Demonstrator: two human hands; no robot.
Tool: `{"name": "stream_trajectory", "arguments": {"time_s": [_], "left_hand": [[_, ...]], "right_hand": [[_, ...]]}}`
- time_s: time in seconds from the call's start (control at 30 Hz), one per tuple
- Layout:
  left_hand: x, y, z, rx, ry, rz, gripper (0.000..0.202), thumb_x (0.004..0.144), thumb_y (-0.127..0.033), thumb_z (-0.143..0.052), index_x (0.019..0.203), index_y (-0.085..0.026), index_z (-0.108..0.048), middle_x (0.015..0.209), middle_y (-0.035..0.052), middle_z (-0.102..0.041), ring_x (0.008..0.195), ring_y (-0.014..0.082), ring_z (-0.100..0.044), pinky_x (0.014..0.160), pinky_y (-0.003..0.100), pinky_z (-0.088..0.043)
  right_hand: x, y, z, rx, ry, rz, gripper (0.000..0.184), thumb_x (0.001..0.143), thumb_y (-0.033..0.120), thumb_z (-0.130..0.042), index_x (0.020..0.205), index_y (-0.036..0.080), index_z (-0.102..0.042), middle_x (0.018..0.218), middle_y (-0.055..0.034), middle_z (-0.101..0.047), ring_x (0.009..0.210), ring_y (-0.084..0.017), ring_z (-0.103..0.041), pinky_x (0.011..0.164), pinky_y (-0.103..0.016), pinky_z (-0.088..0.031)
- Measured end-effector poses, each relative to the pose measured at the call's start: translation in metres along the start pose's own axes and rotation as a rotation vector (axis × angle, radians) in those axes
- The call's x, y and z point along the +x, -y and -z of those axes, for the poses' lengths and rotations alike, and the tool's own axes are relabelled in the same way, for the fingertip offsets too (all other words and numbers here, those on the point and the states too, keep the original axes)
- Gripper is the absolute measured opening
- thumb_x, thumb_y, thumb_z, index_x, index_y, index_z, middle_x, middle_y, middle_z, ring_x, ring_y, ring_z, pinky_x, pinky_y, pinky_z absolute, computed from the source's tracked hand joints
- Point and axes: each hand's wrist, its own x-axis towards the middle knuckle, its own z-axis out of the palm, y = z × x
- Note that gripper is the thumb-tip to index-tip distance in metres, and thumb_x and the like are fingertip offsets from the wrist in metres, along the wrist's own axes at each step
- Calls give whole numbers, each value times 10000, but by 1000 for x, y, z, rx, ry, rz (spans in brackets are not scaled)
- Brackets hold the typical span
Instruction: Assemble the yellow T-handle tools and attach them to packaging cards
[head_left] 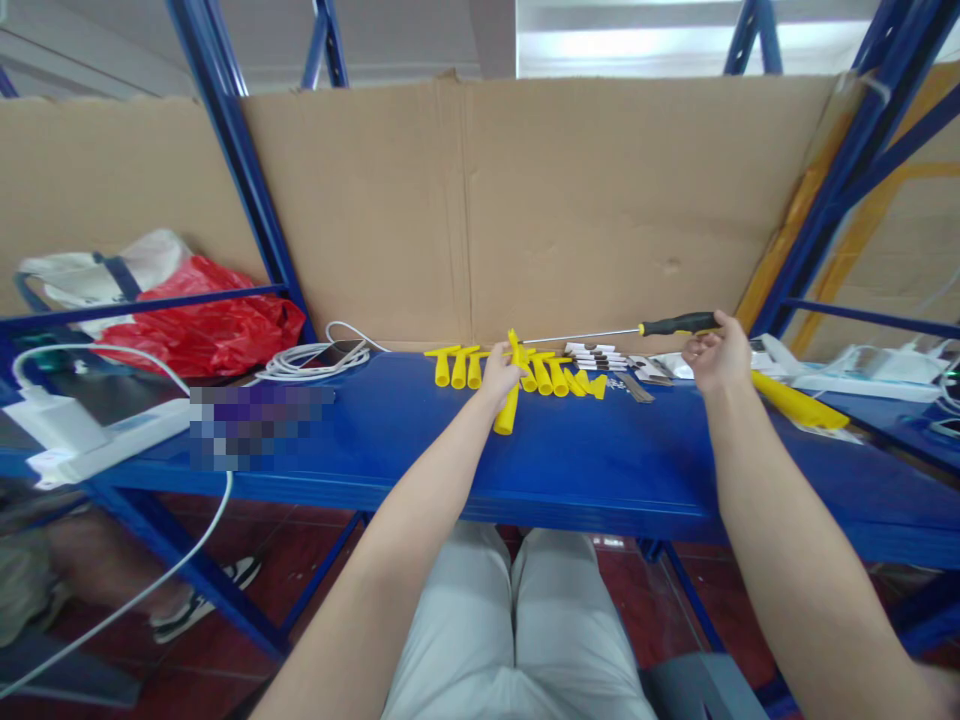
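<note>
Over the blue table (pixel 390 440), a yellow T-shaped piece (pixel 508 412) is tight in the left hand (pixel 499 376) — the right hand (pixel 721 356) grips a screwdriver (pixel 675 325) (black-and-yellow handle), its tip by the piece's top. More yellow pieces (pixel 558 381) lie near — cardboard (pixel 600 200) stands behind.

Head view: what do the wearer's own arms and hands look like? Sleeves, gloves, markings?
Left hand and right hand are ungloved. Left forearm and right forearm are bare, no sleeve visible along them. No watch, bracelet, cable or marking shows. Rings: too small to tell.
</note>
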Motion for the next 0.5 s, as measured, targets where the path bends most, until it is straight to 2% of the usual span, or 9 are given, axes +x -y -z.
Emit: {"name": "stream_trajectory", "arguments": {"time_s": [0.1, 0.2, 0.27, 0.37, 0.5], "left_hand": [[-1, 0, 0, -2, -13, -7, 565, 623, 98, -577, 1111, -181, -521, 975, 39, -673, 549, 65, -545, 419, 133, -381], [0, -1, 1, -6, -11, -1, 577, 615, 97, -579, 1114, -187, -524, 981, 44, -674, 585, 87, -579, 434, 144, -394], [0, -1, 1, -6, -10, 7, 587, 613, 101, -575, 1118, -193, -523, 981, 44, -673, 602, 98, -594, 446, 152, -403], [1, 0, 2, -4, -16, 10, 589, 615, 103, -583, 1119, -196, -523, 965, 39, -670, 601, 102, -595, 461, 163, -410], [3, 2, 3, -2, -23, 7, 577, 623, 83, -618, 1114, -207, -531, 946, 26, -668, 613, 104, -595, 472, 161, -412]], "right_hand": [[-4, -1, -3, -44, -21, 50, 344, 930, 198, -476, 614, 214, -341, 398, 87, -260, 337, -67, -258, 328, -176, -209], [-6, -1, -3, -54, -9, 114, 315, 923, 228, -532, 639, 210, -397, 431, 86, -339, 330, -59, -264, 323, -175, -207], [-6, -1, -3, -40, 5, 120, 302, 943, 262, -507, 652, 198, -459, 436, 77, -359, 331, -54, -285, 322, -170, -215], [-6, 2, -3, 5, 25, 64, 340, 970, 300, -440, 660, 190, -526, 398, 69, -312, 344, -69, -363, 340, -163, -270], [-5, 4, -2, 44, 47, 6, 367, 957, 219, -388, 609, 182, -499, 457, 21, -459, 469, -96, -555, 390, -170, -346]]}}
